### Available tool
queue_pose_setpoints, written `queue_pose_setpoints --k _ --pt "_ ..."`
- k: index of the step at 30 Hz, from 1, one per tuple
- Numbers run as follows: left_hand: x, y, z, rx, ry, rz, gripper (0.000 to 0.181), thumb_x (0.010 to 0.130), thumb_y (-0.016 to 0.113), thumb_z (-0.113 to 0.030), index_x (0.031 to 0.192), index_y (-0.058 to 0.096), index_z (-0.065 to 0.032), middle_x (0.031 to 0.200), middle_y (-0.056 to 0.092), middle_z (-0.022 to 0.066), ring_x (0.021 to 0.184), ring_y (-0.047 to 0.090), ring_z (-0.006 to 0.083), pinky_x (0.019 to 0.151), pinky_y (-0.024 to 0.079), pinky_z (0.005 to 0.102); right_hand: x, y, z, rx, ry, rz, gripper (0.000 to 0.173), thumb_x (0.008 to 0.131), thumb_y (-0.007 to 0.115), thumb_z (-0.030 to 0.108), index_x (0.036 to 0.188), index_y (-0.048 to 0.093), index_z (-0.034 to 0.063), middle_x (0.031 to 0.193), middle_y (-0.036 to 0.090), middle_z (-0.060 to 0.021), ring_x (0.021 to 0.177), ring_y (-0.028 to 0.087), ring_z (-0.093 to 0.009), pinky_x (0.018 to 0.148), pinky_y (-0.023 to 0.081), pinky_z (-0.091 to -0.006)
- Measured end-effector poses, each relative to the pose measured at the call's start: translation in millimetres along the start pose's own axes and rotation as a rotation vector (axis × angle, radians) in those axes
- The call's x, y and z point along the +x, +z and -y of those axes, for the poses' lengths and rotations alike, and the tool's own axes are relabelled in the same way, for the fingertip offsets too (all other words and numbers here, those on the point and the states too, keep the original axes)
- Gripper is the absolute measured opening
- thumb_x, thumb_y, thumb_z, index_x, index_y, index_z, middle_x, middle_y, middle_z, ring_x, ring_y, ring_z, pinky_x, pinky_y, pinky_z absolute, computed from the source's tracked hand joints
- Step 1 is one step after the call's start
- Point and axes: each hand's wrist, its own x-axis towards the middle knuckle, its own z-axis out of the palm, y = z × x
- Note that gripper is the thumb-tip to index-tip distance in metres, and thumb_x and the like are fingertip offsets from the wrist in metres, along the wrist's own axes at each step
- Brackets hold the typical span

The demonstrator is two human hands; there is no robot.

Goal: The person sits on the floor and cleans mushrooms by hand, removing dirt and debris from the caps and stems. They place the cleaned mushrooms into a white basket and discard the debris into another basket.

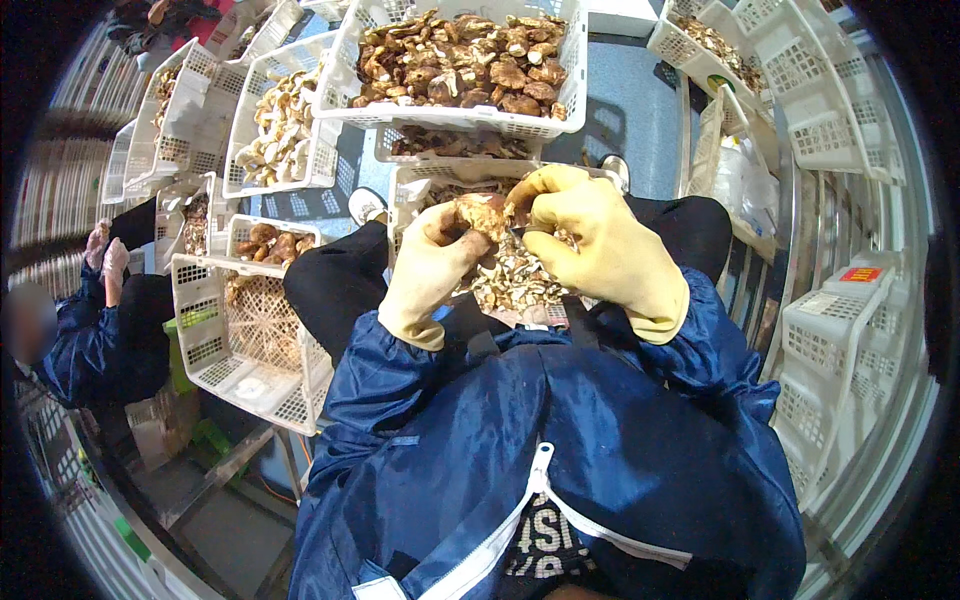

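Observation:
My left hand (437, 271), in a pale yellow rubber glove, pinches a brown mushroom (484, 216) between thumb and fingers. My right hand (592, 244), gloved alike, meets the mushroom's right side with curled fingers; a small dark blade-like piece (519, 232) shows at its fingertips, its handle hidden. Both hands are above a white plastic crate (401, 180) between my knees, where many small cut mushroom pieces (517, 281) lie. Just beyond, a large white crate (450, 116) is heaped with whole brown mushrooms (457, 64), above another crate of darker mushrooms (457, 144).
Crates of pale mushrooms (281, 131) and brown mushrooms (274, 246) stand at left, near a tilted lattice crate (251, 382). A co-worker in a blue jacket (82, 337) sits far left. More crates (825, 330) and a metal rack (787, 247) line the right.

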Motion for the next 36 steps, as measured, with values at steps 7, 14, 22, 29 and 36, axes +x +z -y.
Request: queue_pose_setpoints --k 7,14,22,29,36 --pt "-1.1 -9.0 9.6 0.005 -0.047 0.093 0.037 0.084 0.061 0.011 0.120 0.063 0.0016 0.108 0.071 0.0062 0.092 0.068 0.0135 0.083 0.055 0.0283 -3.2 -0.9 -2.8 0.018 0.203 -0.141 0.009 0.078 0.064 0.004 0.074 0.062 -0.0034 0.088 0.071 -0.0141 0.078 0.065 -0.024 0.071 0.051 -0.0336" --pt "0.5 -11.8 21.5 -0.078 0.047 0.091 0.039 0.088 0.054 0.012 0.124 0.062 -0.0002 0.111 0.070 0.0064 0.098 0.067 0.0126 0.083 0.055 0.0279 -11.8 -26.2 -22.2 -0.144 0.284 -0.201 0.013 0.081 0.064 0.010 0.084 0.069 -0.0013 0.093 0.072 -0.0157 0.086 0.068 -0.025 0.078 0.052 -0.0332" --pt "5.9 -18.0 35.3 -0.303 -0.024 0.224 0.045 0.096 0.065 -0.027 0.133 0.053 -0.0027 0.094 0.069 0.0111 0.069 0.066 0.0132 0.056 0.051 0.0232 -2.0 -12.4 8.7 0.219 0.151 0.023 0.009 0.078 0.066 0.004 0.074 0.063 -0.0033 0.104 0.068 -0.0174 0.092 0.065 -0.027 0.080 0.050 -0.0351" --pt "4.2 -18.2 39.8 -0.389 -0.087 0.313 0.047 0.095 0.067 -0.023 0.134 0.052 -0.0010 0.098 0.068 0.0082 0.078 0.069 0.0168 0.059 0.055 0.0229 -1.7 -1.3 1.5 0.078 0.079 -0.024 0.010 0.079 0.066 0.006 0.082 0.065 -0.0039 0.093 0.068 -0.0191 0.084 0.066 -0.035 0.076 0.052 -0.0384" --pt "3.5 -22.6 37.4 -0.447 -0.082 0.384 0.051 0.094 0.068 -0.025 0.134 0.052 0.0016 0.105 0.068 0.0122 0.079 0.069 0.0188 0.058 0.054 0.0234 -4.4 -17.9 -20.8 -0.028 0.386 -0.241 0.010 0.080 0.065 0.009 0.079 0.067 -0.0006 0.089 0.071 -0.0105 0.082 0.066 -0.018 0.073 0.050 -0.0299"
